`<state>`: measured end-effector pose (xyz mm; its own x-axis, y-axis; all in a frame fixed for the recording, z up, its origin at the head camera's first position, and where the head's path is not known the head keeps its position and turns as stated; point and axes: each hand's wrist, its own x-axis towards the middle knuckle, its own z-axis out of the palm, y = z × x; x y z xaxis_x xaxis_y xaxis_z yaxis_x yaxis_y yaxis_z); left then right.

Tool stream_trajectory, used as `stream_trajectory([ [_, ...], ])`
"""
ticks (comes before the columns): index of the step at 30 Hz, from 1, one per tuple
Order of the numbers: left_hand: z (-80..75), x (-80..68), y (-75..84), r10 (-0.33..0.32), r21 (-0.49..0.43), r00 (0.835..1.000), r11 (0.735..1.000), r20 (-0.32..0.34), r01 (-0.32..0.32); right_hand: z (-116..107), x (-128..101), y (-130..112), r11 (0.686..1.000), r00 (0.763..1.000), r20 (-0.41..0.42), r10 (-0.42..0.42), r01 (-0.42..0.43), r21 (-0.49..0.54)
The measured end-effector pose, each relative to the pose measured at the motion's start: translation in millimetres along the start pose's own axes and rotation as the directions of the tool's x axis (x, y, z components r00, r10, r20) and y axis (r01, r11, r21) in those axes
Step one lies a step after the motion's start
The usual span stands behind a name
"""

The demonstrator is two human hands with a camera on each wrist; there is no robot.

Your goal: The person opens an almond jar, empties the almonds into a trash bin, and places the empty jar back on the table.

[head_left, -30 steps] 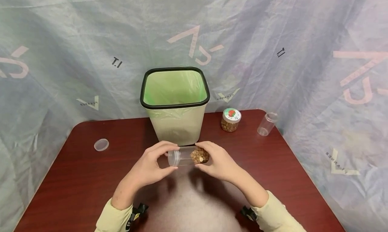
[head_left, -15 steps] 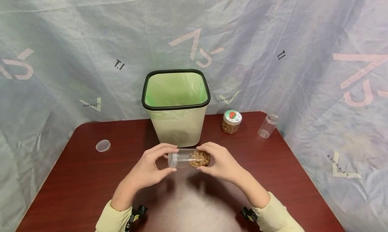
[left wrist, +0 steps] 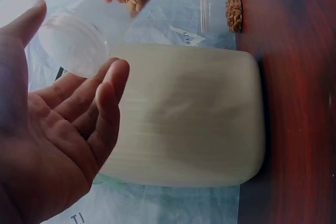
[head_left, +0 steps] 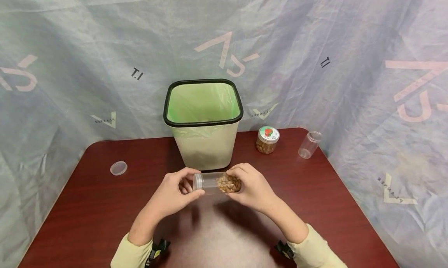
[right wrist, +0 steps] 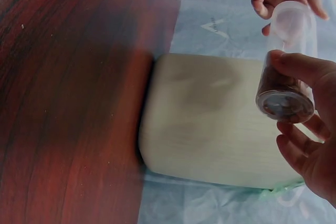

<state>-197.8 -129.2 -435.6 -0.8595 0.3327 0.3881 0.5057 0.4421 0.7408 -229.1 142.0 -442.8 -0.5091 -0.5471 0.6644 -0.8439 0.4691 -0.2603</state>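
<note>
I hold a clear plastic jar (head_left: 214,182) on its side above the table, just in front of the bin. Brown nuts (head_left: 229,183) are heaped at its right end. My right hand (head_left: 235,182) grips that end, with fingers over the top and the thumb beneath. My left hand (head_left: 192,183) pinches the clear lid (head_left: 197,181) at the left end between thumb and fingertips. In the left wrist view the lid (left wrist: 73,43) sits between the thumb and fingers (left wrist: 113,77). The right wrist view shows the jar's base (right wrist: 286,106) in my right hand's fingers (right wrist: 294,66).
A cream bin (head_left: 204,143) with a green liner and black rim stands at the back centre of the dark red table (head_left: 87,205). A nut-filled jar with a labelled lid (head_left: 267,140) and an empty clear jar (head_left: 308,144) stand at the back right. A loose lid (head_left: 118,168) lies at left.
The jar has stayed between both hands, and the nuts have shifted slightly inside it. My left fingers have curled in closer round the lid.
</note>
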Motion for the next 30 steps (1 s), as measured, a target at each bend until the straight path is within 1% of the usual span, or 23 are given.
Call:
stream_trajectory([
  [3, 0.5, -3.4, -1.4, -0.036, 0.027, 0.999, 0.999, 0.016, 0.035, 1.7, -1.2, -0.4, 1.000, 1.000, 0.005, 0.001, -0.001, -0.010],
  [6, -0.4, -5.5, -2.7, -0.071, 0.066, 0.996, 0.996, 0.046, 0.067, 1.8, -1.7, 0.6, 1.000, 1.000, 0.008, 0.005, -0.005, -0.015],
  [11, -5.7, -9.2, -6.7, -0.129, 0.133, 0.985, 0.984, 0.110, 0.115, -0.5, -0.2, 1.8, 1.000, 1.000, 0.022, 0.019, -0.019, -0.002],
  [13, -7.6, -11.5, -8.3, -0.151, 0.169, 0.982, 0.977, 0.115, 0.131, -0.9, 0.3, 1.2, 1.000, 0.999, 0.027, 0.025, -0.025, 0.004],
  [15, -9.2, -13.6, -8.8, -0.157, 0.207, 0.983, 0.969, 0.098, 0.134, -1.0, 0.3, 0.3, 1.000, 0.999, 0.029, 0.029, -0.029, 0.011],
  [16, -10.2, -14.1, -8.1, -0.149, 0.220, 0.985, 0.967, 0.085, 0.127, -1.1, 0.2, 0.2, 1.000, 0.999, 0.029, 0.028, -0.029, 0.012],
  [18, -12.1, -14.4, -6.5, -0.107, 0.238, 0.993, 0.967, 0.055, 0.091, -1.3, 0.0, 0.2, 1.000, 0.999, 0.027, 0.025, -0.026, 0.014],
  [20, -14.2, -14.7, -4.2, -0.039, 0.265, 0.999, 0.964, 0.026, 0.031, -1.3, -0.5, 0.5, 0.999, 0.999, 0.029, 0.027, -0.028, 0.018],
  [22, -15.9, -14.9, -1.7, 0.041, 0.297, 0.999, 0.954, 0.003, -0.040, -1.2, -1.3, 1.0, 0.999, 0.999, 0.034, 0.031, -0.032, 0.023],
  [24, -17.1, -14.6, 0.7, 0.114, 0.333, 0.993, 0.937, -0.011, -0.104, -0.9, -1.9, 1.8, 0.999, 0.999, 0.039, 0.036, -0.037, 0.029],
  [26, -17.6, -14.0, 2.6, 0.176, 0.359, 0.984, 0.920, -0.022, -0.157, -0.9, -2.3, 2.4, 0.999, 0.998, 0.041, 0.039, -0.040, 0.031],
  [28, -17.9, -12.9, 4.3, 0.218, 0.370, 0.976, 0.909, -0.026, -0.193, -0.8, -2.5, 2.8, 0.999, 0.999, 0.039, 0.038, -0.039, 0.033],
  [30, -18.1, -12.2, 5.1, 0.243, 0.374, 0.970, 0.903, -0.034, -0.213, -0.7, -2.7, 2.9, 0.999, 0.999, 0.033, 0.031, -0.032, 0.035],
])
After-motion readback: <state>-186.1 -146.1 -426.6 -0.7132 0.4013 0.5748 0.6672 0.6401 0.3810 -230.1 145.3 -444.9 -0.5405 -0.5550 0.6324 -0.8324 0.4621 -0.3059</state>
